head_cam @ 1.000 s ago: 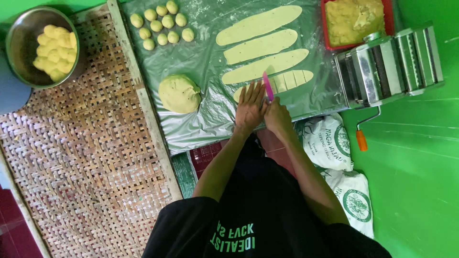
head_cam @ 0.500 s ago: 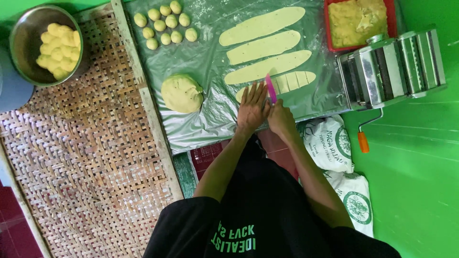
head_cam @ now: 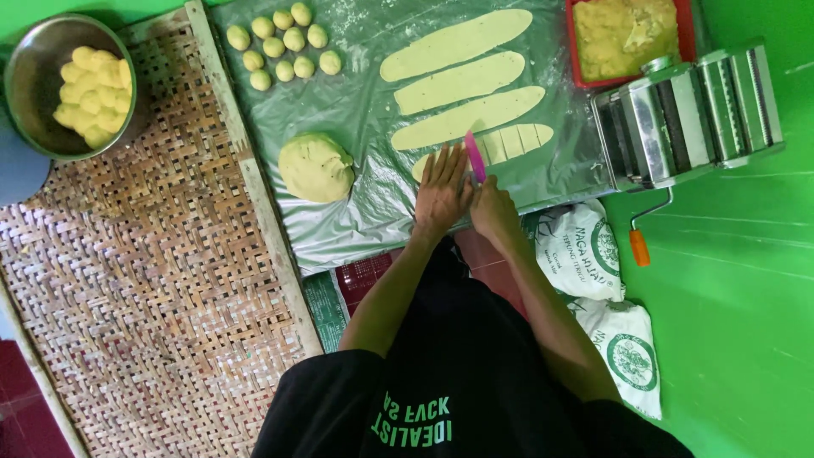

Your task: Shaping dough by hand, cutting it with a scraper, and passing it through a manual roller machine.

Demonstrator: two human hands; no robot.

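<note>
The pink cutter (head_cam: pixel 475 157) has crept along the dough strip (head_cam: pixel 500 144), right hand (head_cam: pixel 493 208) gripping it, left hand (head_cam: pixel 441 191) flat, released.

Bright, even light; soft glare on the plastic sheet (head_cam: pixel 356 212) and the metal pasta roller (head_cam: pixel 687 114); shadows faint; focus sharp throughout; colours strongly saturated.

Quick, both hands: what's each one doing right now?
Left hand: open, flat on the partly cut strip of pale yellow dough.
Right hand: closed on the pink plastic cutter.
</note>
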